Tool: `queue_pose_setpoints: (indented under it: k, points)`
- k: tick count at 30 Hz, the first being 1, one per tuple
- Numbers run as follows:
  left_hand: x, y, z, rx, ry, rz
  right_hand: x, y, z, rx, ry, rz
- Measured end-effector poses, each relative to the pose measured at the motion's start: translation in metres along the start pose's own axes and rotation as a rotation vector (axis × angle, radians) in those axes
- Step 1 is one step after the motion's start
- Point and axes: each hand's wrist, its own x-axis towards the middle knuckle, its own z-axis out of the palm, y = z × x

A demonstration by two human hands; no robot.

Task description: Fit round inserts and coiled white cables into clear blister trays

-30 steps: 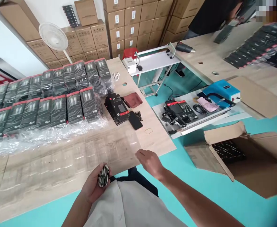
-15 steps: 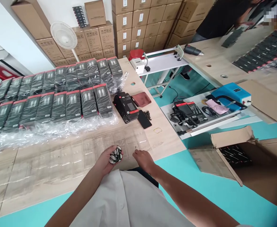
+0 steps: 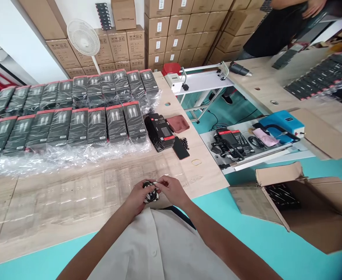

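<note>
An open brown cardboard box [image 3: 319,225] stands on the teal floor at the right. Inside it lie flat black packs [image 3: 281,194], partly covered by a flap. On the pale wooden desk [image 3: 206,175], two rows of black retail boxes with red top edges [image 3: 101,124] stand on crinkled clear plastic film [image 3: 57,159]. Each box shows white cable-like pictures, but its print is too small to read. Nearer the person, clear plastic blister trays [image 3: 80,194] lie flat and are hard to make out against the wood.

At the desk's near edge the left hand [image 3: 136,198] is clenched around a bunch of small round black-and-white discs [image 3: 148,191]. Its fingers partly hide them, and what the discs are cannot be told. The right hand [image 3: 173,189] pinches the top of the bunch with its fingertips.

Brown cartons [image 3: 173,31] stacked at the back wall bear white labels, unreadable. A person in black [image 3: 276,27] is cut off at the top right.
</note>
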Motion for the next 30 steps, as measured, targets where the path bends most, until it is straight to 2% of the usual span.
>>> queue_pose_setpoints:
  k: [2, 5, 8, 11, 13, 16, 20, 25, 27, 30]
  points:
    - [0.000, -0.002, 0.000, 0.008, 0.000, -0.007, -0.001, 0.009, -0.005, 0.046, 0.040, 0.018]
    - [-0.002, -0.003, 0.000, -0.004, 0.003, -0.023, -0.002, 0.033, -0.029, 0.016, 0.149, 0.076]
    - [-0.002, -0.004, 0.000, -0.034, -0.018, -0.066, 0.001, 0.060, -0.062, -0.169, 0.248, 0.197]
    - [-0.001, -0.005, 0.002, -0.107, -0.081, -0.124, 0.005, 0.079, -0.089, -0.386, 0.235, 0.315]
    - [-0.001, -0.004, 0.003, -0.152, -0.120, -0.160, 0.007, 0.081, -0.096, -0.452, 0.232, 0.341]
    - [-0.002, -0.003, 0.006, -0.117, -0.119, -0.166, 0.007, 0.067, -0.088, -0.442, 0.203, 0.258]
    - [-0.005, -0.003, 0.007, 0.012, -0.063, -0.152, 0.002, 0.031, -0.053, -0.176, 0.001, 0.099]
    - [-0.005, -0.003, 0.003, 0.106, 0.004, -0.143, -0.005, 0.006, -0.017, 0.053, -0.147, 0.066]
    - [-0.006, -0.003, 0.002, 0.111, -0.006, -0.142, -0.006, 0.007, -0.013, 0.124, -0.149, 0.051]
    - [-0.010, -0.002, 0.001, 0.095, -0.052, -0.138, -0.004, 0.018, -0.021, 0.201, -0.051, 0.083]
